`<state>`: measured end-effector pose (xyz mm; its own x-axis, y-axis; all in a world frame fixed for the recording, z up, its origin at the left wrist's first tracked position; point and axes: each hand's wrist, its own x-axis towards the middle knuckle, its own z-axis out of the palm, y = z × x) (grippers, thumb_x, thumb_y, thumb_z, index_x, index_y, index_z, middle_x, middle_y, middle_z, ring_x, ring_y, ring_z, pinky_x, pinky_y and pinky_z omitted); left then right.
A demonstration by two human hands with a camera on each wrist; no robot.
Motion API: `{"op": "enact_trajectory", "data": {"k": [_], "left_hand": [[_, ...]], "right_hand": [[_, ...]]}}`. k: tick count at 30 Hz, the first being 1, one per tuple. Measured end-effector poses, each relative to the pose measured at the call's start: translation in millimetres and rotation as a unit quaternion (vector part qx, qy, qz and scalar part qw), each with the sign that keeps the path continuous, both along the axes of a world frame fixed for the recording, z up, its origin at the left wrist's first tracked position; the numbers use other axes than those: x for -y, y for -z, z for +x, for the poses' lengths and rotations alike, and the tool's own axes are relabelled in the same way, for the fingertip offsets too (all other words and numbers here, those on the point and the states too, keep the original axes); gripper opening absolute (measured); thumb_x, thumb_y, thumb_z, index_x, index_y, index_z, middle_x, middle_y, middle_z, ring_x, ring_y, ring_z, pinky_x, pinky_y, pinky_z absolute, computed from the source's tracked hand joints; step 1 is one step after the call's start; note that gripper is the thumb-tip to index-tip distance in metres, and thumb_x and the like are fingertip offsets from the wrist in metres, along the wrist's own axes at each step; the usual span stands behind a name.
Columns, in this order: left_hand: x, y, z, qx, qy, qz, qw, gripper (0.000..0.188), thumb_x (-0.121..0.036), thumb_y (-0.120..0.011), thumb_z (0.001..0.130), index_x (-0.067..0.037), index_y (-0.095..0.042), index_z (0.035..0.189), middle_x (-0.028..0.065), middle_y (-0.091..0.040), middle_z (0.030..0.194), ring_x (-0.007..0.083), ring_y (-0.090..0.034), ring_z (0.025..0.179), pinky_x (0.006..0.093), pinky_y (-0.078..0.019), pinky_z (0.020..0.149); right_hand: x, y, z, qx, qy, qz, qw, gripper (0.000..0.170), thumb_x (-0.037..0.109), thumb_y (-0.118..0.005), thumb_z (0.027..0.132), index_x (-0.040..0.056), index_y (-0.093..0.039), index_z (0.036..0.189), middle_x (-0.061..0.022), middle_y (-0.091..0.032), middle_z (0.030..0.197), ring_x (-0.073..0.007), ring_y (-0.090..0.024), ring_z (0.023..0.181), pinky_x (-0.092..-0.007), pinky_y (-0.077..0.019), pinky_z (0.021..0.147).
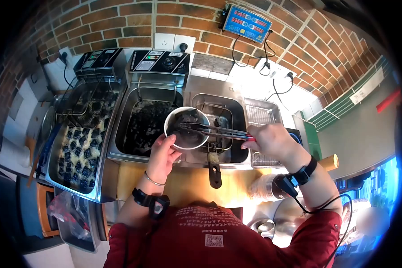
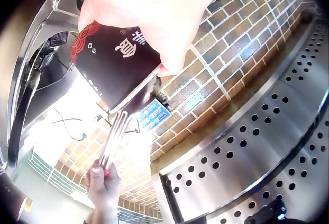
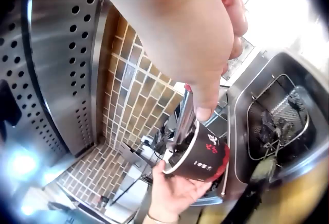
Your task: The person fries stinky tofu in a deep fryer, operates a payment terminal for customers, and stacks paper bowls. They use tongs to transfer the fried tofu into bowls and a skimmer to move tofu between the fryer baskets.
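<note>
My left hand (image 1: 160, 157) grips a dark paper bowl (image 2: 114, 54) with a white rim and red pattern, held above the fryers. Inside it lie black food pieces (image 1: 188, 117). From the right, my right hand (image 1: 273, 140) holds metal tongs (image 1: 230, 131) by their red handle. The tongs' tips reach into the bowl, at the black pieces. In the right wrist view the bowl tilts toward the tongs, and its far inside is hidden. Just right of the bowl, a wire fry basket (image 3: 250, 126) with several black scraps sits in a steel basin.
At left, a fryer tray (image 1: 52, 176) holds many black cubes in foaming oil. The middle fryer (image 1: 114, 145) has dark oil. The basket's handle (image 1: 215, 174) sticks out over the wooden counter edge. Stacked bowls (image 1: 263, 185) stand at lower right, near a cable on my right forearm.
</note>
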<state>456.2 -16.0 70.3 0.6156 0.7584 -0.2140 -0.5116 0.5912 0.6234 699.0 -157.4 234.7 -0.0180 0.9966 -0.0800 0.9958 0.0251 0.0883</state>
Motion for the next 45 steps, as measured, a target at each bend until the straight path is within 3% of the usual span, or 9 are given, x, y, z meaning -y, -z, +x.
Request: {"op": "enact_trajectory", "data": {"k": [7,11,16,20,27,32,39,43,45], "left_hand": [[2,13,-5,-0.066,0.086,0.062,0.992,0.037,-0.013,-0.064,0.084,-0.002,-0.053,0.118,0.0040,-0.062,0.099,0.0126,-0.062,0.088,0.0284,-0.0542,0.076],[9,15,-4,-0.088,0.094,0.097,0.987,0.039,-0.013,-0.060,0.084,-0.001,-0.053,0.120,0.0089,-0.063,0.106,0.0176,-0.063,0.092,0.0362,-0.0552,0.082],[11,1,-3,-0.026,0.116,0.076,0.990,0.037,-0.019,-0.060,0.086,-0.004,-0.055,0.119,0.0083,-0.063,0.106,0.0202,-0.064,0.094,0.0377,-0.0551,0.082],[3,1,2,-0.003,0.132,0.057,0.990,0.027,-0.023,-0.061,0.087,-0.007,-0.058,0.109,0.0088,-0.065,0.108,0.0235,-0.064,0.097,0.0395,-0.0552,0.081],[26,-27,5,-0.002,0.169,0.102,0.980,0.030,-0.025,-0.060,0.088,-0.006,-0.058,0.111,0.0086,-0.065,0.108,0.0232,-0.064,0.096,0.0395,-0.0555,0.080],[70,-37,16,-0.005,0.225,0.126,0.966,0.037,-0.027,-0.060,0.088,-0.005,-0.055,0.117,0.0098,-0.064,0.110,0.0235,-0.064,0.096,0.0395,-0.0553,0.081],[169,-40,25,0.000,0.307,0.112,0.945,0.038,-0.018,-0.062,0.086,0.001,-0.055,0.118,0.0122,-0.064,0.110,0.0217,-0.064,0.100,0.0367,-0.0573,0.085],[242,-17,26,-0.011,0.390,0.111,0.914,0.059,-0.034,-0.063,0.084,0.002,-0.046,0.129,0.0171,-0.057,0.123,0.0281,-0.060,0.109,0.0396,-0.0537,0.092],[282,-12,23,0.017,0.450,0.075,0.890,0.061,-0.033,-0.063,0.084,0.001,-0.043,0.131,0.0173,-0.056,0.125,0.0289,-0.059,0.112,0.0413,-0.0523,0.094]], "right_hand": [[8,-7,-36,0.083,0.025,-0.157,0.984,0.040,0.044,-0.053,0.091,0.0046,-0.059,0.094,-0.0103,-0.066,0.072,-0.0274,-0.067,0.070,-0.0393,-0.0538,0.063],[7,-22,-50,0.109,0.039,-0.196,0.974,0.040,0.043,-0.054,0.091,0.0046,-0.063,0.095,-0.0115,-0.067,0.076,-0.0281,-0.068,0.075,-0.0391,-0.0546,0.064],[21,-42,-52,0.095,0.091,-0.175,0.976,0.046,0.050,-0.053,0.089,0.0054,-0.064,0.093,-0.0123,-0.068,0.081,-0.0321,-0.066,0.083,-0.0421,-0.0518,0.074],[48,-68,-58,0.104,0.108,-0.110,0.983,0.039,0.047,-0.062,0.083,0.0078,-0.060,0.089,-0.0119,-0.064,0.074,-0.0317,-0.064,0.072,-0.0419,-0.0495,0.065],[119,-114,-70,0.064,0.201,-0.065,0.975,0.041,0.047,-0.061,0.084,0.0067,-0.065,0.091,-0.0162,-0.063,0.071,-0.0353,-0.063,0.072,-0.0431,-0.0493,0.066],[172,-93,-89,0.021,0.281,-0.035,0.959,0.034,0.040,-0.063,0.084,0.0071,-0.065,0.090,-0.0147,-0.064,0.071,-0.0347,-0.063,0.069,-0.0433,-0.0497,0.064],[297,-57,-134,0.021,0.237,0.065,0.969,0.037,0.041,-0.067,0.080,0.0048,-0.060,0.080,-0.0105,-0.059,0.063,-0.0298,-0.062,0.063,-0.0394,-0.0491,0.057],[381,-64,-166,0.034,0.300,0.031,0.953,0.039,0.043,-0.062,0.084,0.0042,-0.058,0.081,-0.0107,-0.059,0.059,-0.0312,-0.063,0.061,-0.0398,-0.0501,0.055],[420,-82,-191,0.021,0.431,-0.063,0.900,0.040,0.045,-0.068,0.079,0.0061,-0.060,0.080,-0.0110,-0.061,0.061,-0.0321,-0.064,0.064,-0.0399,-0.0492,0.057]]}}
